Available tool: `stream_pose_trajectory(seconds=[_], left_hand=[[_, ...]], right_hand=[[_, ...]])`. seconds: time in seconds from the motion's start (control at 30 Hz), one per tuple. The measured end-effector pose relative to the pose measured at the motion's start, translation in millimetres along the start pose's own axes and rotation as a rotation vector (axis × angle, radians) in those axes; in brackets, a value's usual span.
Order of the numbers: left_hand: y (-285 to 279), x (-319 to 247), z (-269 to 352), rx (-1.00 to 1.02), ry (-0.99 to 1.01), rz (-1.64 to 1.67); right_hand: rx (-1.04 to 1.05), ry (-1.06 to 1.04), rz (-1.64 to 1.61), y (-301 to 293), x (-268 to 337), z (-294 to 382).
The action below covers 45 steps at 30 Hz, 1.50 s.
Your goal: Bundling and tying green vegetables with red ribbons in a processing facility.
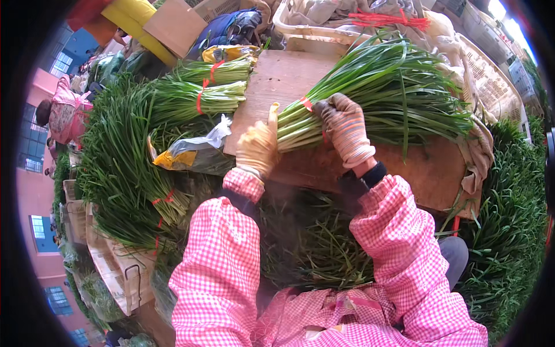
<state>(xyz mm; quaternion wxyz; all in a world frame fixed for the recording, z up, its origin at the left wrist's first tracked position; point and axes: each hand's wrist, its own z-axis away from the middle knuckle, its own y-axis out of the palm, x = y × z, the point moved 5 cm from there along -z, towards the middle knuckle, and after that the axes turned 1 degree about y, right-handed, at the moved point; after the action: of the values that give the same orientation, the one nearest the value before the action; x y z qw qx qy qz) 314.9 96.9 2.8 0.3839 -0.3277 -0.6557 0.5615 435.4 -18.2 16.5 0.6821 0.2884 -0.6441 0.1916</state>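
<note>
A large bundle of garlic chives (390,91) lies across a wooden board (286,82), bound by a red tie (306,103). My right hand (344,128), in a striped, stained knit glove, is closed on the bundle beside this tie; its fingertips are partly hidden. At the cut stalk ends is my left hand (256,147), in a yellowish glove and slightly blurred. A narrow yellowish piece stands up at its edge; whether that is a glove finger or a held tool cannot be told. Two tied bundles (221,99) (230,71) lie left of the board.
More tied chives (130,160) are heaped at left, near a yellow-and-clear plastic bag (186,154). A white plastic crate (299,29) and red ties (390,19) are beyond the board. Loose leaves (321,247) lie below it, chives (511,208) at right. A person in pink (67,110) is far left.
</note>
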Motion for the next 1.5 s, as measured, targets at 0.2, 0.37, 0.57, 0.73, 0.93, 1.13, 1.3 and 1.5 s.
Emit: stream_pose_trajectory(seconds=[0.2,0.37,0.57,0.73,0.93,1.13,1.3,1.5], left_hand=[[3,-5,8,-0.446,0.124,-0.47],[9,-1,14,-0.202,0.117,-0.304],[-24,-52,-22,-0.148,0.154,0.12],[-5,-54,-26,-0.245,0.114,0.226],[-12,-48,-17,-0.443,0.166,0.317],[-9,-43,-24,-0.233,0.119,0.412],[-17,-45,-27,-0.371,0.178,0.487],[-22,-42,-52,0.087,0.092,0.409]], right_hand=[[-0.065,-0.126,0.311,-8,-8,13],[-0.02,0.015,-0.015,-1,-15,28],[-0.035,-0.058,-0.035,-4,-13,30],[-0.087,-0.159,0.059,5,-7,40],[-0.124,-0.534,0.408,19,13,53],[0.191,-0.534,0.491,11,57,5],[0.201,-0.659,1.302,-11,30,-54],[0.394,-0.354,1.261,-21,12,-79]])
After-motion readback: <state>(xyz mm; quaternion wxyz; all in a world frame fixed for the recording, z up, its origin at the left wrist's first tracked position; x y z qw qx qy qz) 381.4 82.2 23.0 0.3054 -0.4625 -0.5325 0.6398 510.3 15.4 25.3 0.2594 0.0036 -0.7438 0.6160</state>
